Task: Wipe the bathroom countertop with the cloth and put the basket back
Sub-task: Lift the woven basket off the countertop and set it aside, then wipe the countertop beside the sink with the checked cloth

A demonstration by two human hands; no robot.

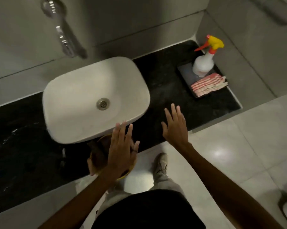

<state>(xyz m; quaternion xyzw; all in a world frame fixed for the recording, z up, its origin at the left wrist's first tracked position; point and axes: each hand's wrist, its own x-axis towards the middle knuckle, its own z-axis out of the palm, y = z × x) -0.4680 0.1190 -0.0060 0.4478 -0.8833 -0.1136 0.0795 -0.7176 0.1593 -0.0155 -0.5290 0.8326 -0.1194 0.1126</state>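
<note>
A round basket point(99, 154) with a yellowish rim and dark inside sits at the front edge of the black countertop point(165, 83), partly tucked under the white basin point(83, 90). My left hand point(121, 151) is spread flat over the basket, fingers apart, hiding much of it. I cannot tell whether the palm touches it. My right hand point(175, 128) hovers open over the counter's front edge, right of the basin, holding nothing. A folded red-and-white striped cloth point(208, 85) lies on a dark tray point(184, 70) at the counter's far right.
A white spray bottle point(203, 63) with a yellow and orange trigger stands on the tray beside the cloth. A chrome tap point(63, 38) juts from the wall above the basin. Grey walls close the counter at back and right. My shoe point(160, 166) is on the pale floor tiles.
</note>
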